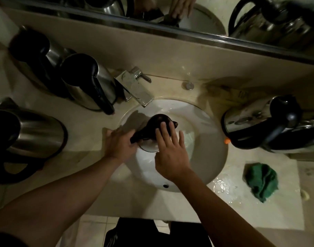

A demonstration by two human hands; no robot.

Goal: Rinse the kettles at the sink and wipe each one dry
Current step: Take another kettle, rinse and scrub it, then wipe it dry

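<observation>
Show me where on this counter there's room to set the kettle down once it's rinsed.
Bare counter lies between the sink rim and the green cloth, though wet. Another patch lies front left, between the sink rim and the lying kettle. The back left is crowded with two upright kettles; the right kettle fills that side.

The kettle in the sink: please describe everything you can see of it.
The kettle stands upright in the white sink basin, below the faucet. From above, mostly its black domed lid and black handle show; the body looks like polished metal, with a small spout pointing right. The left hand grips the handle; the right hand rests straight fingers on the lid. No water stream is visible.
</observation>
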